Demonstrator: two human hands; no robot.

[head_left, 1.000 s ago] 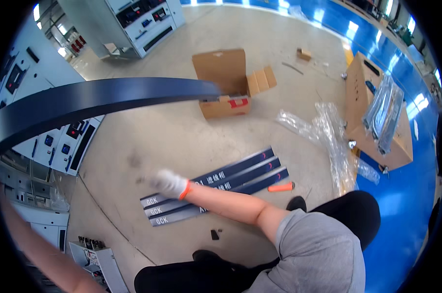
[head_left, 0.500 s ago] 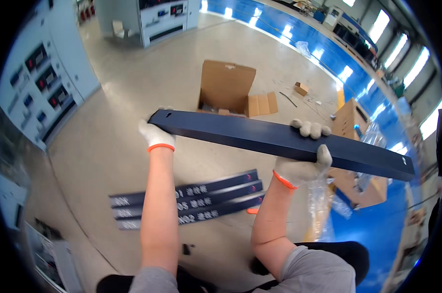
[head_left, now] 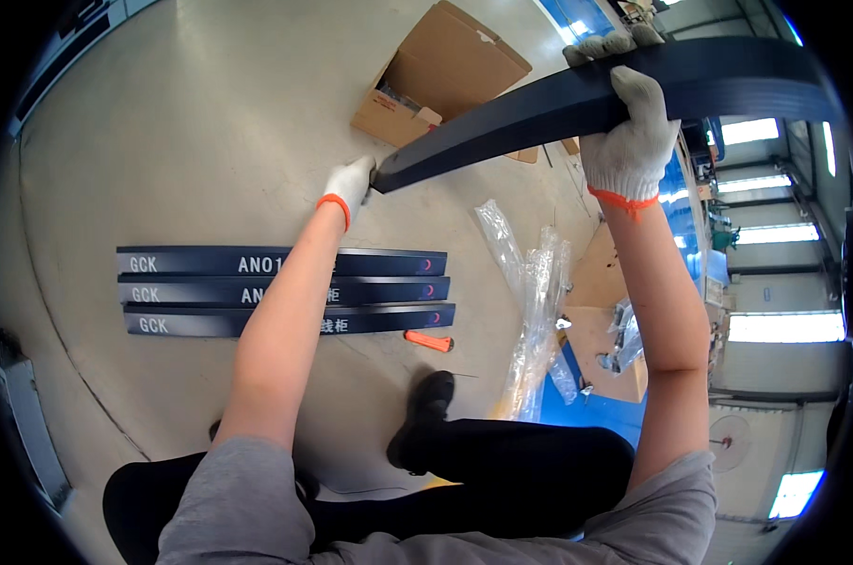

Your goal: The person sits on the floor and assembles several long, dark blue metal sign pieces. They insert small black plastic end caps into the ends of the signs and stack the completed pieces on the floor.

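Observation:
I hold a long dark blue metal panel (head_left: 558, 99) up in front of me, slanting from lower left to upper right. My left hand (head_left: 349, 186), in a white glove with an orange cuff, grips its near left end. My right hand (head_left: 629, 141), gloved the same, is wrapped over the panel further right. Below on the floor lie three similar dark blue strips (head_left: 210, 292) with white lettering, side by side, partly hidden by my left forearm.
An orange-handled tool (head_left: 429, 341) lies by the strips. Crumpled clear plastic wrap (head_left: 535, 282) sits to the right. An open cardboard box (head_left: 445, 71) stands beyond, another box (head_left: 605, 339) at right. My black-trousered legs and shoe (head_left: 426, 414) are below.
The panel has swung from nearly level to slanting, its left end lower and nearer the floor. The view has tipped down toward the strips; both hands keep their grip.

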